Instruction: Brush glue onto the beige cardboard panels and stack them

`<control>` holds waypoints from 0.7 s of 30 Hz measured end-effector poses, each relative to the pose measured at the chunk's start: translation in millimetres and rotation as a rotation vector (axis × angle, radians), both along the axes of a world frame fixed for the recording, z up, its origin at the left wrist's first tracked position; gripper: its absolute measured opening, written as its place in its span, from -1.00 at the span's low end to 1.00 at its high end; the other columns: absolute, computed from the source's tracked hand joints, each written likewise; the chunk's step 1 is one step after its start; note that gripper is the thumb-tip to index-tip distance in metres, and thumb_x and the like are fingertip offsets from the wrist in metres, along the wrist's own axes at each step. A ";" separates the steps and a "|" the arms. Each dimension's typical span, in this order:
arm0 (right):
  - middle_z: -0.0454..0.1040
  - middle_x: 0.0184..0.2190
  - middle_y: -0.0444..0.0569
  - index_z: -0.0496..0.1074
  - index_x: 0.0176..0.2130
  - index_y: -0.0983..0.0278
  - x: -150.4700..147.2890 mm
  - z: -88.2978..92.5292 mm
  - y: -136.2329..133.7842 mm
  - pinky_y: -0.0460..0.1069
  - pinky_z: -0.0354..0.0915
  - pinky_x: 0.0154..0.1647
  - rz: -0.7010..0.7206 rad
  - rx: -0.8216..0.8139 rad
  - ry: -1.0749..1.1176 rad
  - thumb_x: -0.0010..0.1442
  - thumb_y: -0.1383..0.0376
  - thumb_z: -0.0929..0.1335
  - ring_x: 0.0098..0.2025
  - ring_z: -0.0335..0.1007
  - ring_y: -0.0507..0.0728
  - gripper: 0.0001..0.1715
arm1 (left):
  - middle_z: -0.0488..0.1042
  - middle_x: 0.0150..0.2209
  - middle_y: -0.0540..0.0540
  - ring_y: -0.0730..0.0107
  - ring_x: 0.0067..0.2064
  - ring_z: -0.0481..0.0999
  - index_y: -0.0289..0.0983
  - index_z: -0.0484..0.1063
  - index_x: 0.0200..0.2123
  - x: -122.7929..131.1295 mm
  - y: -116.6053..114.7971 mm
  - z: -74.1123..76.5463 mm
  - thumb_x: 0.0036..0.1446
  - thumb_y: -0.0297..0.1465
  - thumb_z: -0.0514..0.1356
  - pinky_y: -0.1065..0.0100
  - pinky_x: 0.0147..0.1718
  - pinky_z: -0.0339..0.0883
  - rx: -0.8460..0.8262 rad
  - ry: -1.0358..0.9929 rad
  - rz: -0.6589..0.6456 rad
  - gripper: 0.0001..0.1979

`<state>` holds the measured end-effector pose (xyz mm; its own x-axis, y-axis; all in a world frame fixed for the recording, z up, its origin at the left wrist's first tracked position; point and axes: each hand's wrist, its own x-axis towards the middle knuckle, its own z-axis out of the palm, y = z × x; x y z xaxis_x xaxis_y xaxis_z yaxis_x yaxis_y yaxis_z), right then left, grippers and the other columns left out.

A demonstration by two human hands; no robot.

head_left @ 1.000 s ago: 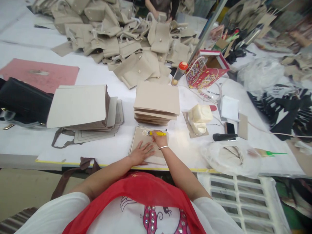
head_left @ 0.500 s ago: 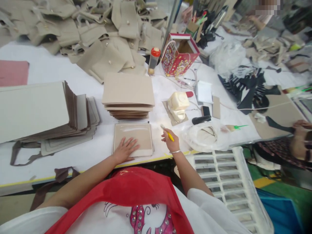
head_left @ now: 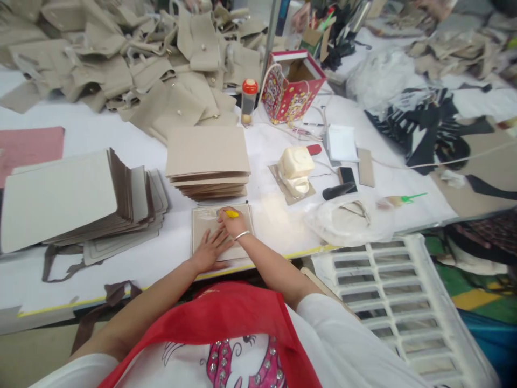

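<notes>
A beige rectangular panel (head_left: 198,226) lies at the table's front edge, with a glossy wet-looking streak near its top. My left hand (head_left: 210,249) rests flat on it, fingers spread. Over the panel's upper right part, my right hand (head_left: 234,222) is closed around a yellow-handled brush (head_left: 231,213); the bristle end is mostly hidden and points left. The right fingers are close to the left fingertips. Just behind the panel stands a stack of beige panels (head_left: 208,151). To the right sits a cream-coloured, coated container (head_left: 297,167) on a small board.
A tall leaning pile of grey-beige panels (head_left: 60,199) stands at left. Beige bag pieces (head_left: 177,102) heap up behind. A red-lidded jar (head_left: 249,102), a red patterned box (head_left: 293,89), a phone (head_left: 347,179) and a plastic bag (head_left: 347,221) lie rightward. A white slatted rack (head_left: 375,291) adjoins the table.
My right hand has moved left with the brush, from the bare table beside the panel to over the panel. My left hand stays flat on it. The view has shifted slightly.
</notes>
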<state>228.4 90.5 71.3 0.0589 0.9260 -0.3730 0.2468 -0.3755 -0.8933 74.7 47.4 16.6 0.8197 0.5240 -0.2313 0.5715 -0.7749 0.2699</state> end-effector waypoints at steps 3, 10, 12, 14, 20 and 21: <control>0.48 -0.34 -0.15 0.16 0.07 0.16 56.2 -11.9 -44.3 -0.14 0.30 -0.50 -0.033 0.140 -0.066 0.23 0.07 0.13 -0.54 0.39 -0.05 -0.54 | -0.09 0.28 -0.13 0.00 0.28 -0.22 -0.07 -0.02 0.22 -0.8 -0.6 -2.2 -0.05 0.05 0.09 -0.13 0.12 -0.57 0.000 -0.049 0.011 -0.22; 0.41 -0.16 0.14 0.32 -0.11 0.33 138.8 -68.5 -117.0 0.04 0.20 -0.14 0.078 0.315 -1.021 0.20 0.30 0.19 -0.13 0.29 0.19 -0.72 | 0.04 0.24 -0.18 0.10 0.27 -0.12 -0.19 -0.11 0.25 2.6 -0.9 3.3 0.01 0.09 -0.02 -0.03 0.16 -0.53 -0.040 -0.124 0.105 -0.18; 0.40 -0.16 0.15 0.34 -0.11 0.33 142.2 -81.9 -116.9 0.06 0.14 -0.11 0.116 0.329 -1.155 0.18 0.37 0.18 -0.12 0.23 0.21 -0.71 | 0.07 0.23 -0.18 0.11 0.26 -0.09 -0.20 -0.10 0.25 4.9 -0.5 5.1 0.02 0.09 -0.03 -0.02 0.16 -0.49 -0.056 -0.121 0.129 -0.19; 0.40 -0.31 0.11 0.35 -0.10 0.32 145.1 -88.4 -112.0 0.06 0.10 -0.14 0.149 0.310 -1.235 0.17 0.41 0.17 -0.20 0.22 0.19 -0.68 | 0.09 0.22 -0.18 0.11 0.25 -0.07 -0.20 -0.06 0.24 6.8 0.0 6.5 0.02 0.08 -0.02 -0.02 0.17 -0.45 -0.071 -0.108 0.148 -0.20; 0.31 -0.54 -0.01 0.39 -0.13 0.32 168.6 -66.2 -97.8 0.02 0.07 -0.12 0.206 0.371 -1.267 0.18 0.40 0.16 -0.36 0.18 0.12 -0.68 | 0.10 0.21 -0.20 0.10 0.22 0.02 -0.21 0.01 0.21 12.5 1.4 17.2 0.02 0.03 0.04 -0.04 0.16 -0.33 -0.069 -0.087 0.205 -0.25; 0.31 -0.54 -0.02 0.39 -0.14 0.32 170.6 -56.6 -97.2 0.02 0.06 -0.09 0.203 0.401 -1.265 0.19 0.39 0.16 -0.36 0.18 0.11 -0.69 | 0.07 0.22 -0.22 0.09 0.23 0.01 -0.22 0.01 0.21 16.0 1.7 22.4 0.02 0.01 0.06 -0.04 0.16 -0.33 -0.040 -0.106 0.222 -0.25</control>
